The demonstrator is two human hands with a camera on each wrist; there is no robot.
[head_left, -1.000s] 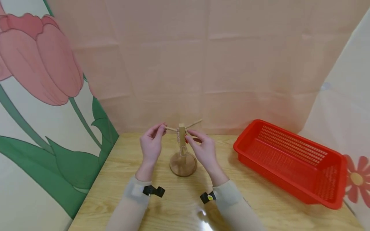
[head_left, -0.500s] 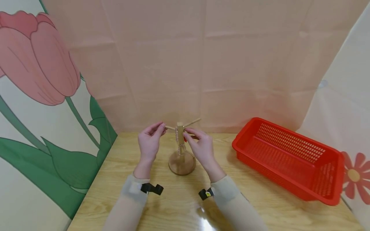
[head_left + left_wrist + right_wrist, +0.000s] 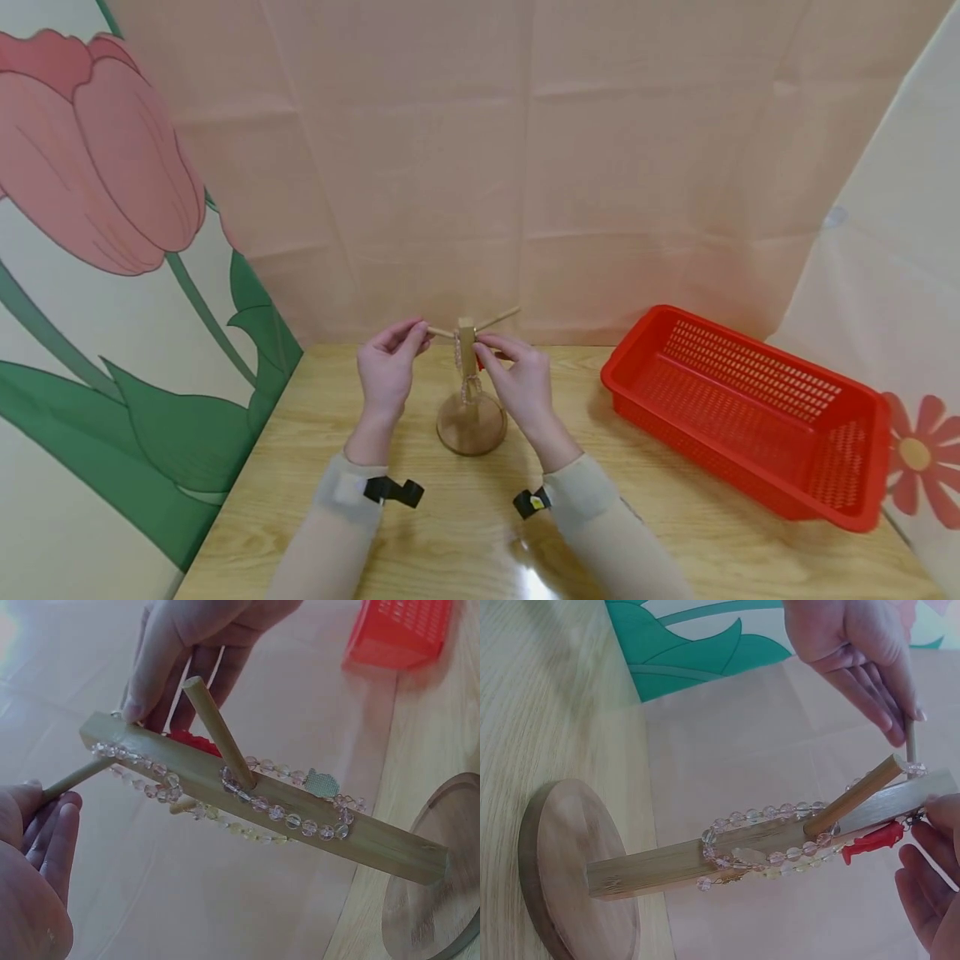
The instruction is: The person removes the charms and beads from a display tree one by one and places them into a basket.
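Observation:
A wooden bracelet stand (image 3: 467, 354) rises from a round base (image 3: 471, 437), with thin pegs sticking out of its post. My left hand (image 3: 386, 367) pinches the outer end of the left upper peg (image 3: 79, 778). At the top of the post, my right hand (image 3: 522, 375) pinches the end of a beaded bracelet (image 3: 135, 759) by thumb and index finger, close to its red charm (image 3: 874, 840). That bracelet's clear pink beads loop over the left peg. Lower down, another clear-beaded bracelet (image 3: 769, 814) hangs on the front peg (image 3: 217, 731), and pale yellow beads (image 3: 240, 830) show behind the post.
To the right on the wood-grain table (image 3: 450, 533) stands a red plastic basket (image 3: 742, 417) with perforated sides. A pinkish cloth backdrop (image 3: 480, 183) hangs behind the stand. A tulip-printed panel (image 3: 112, 292) borders the left side.
The whole scene shifts slightly left and up in the head view. Both hands keep their places at the stand, the right fingers still at the post's top.

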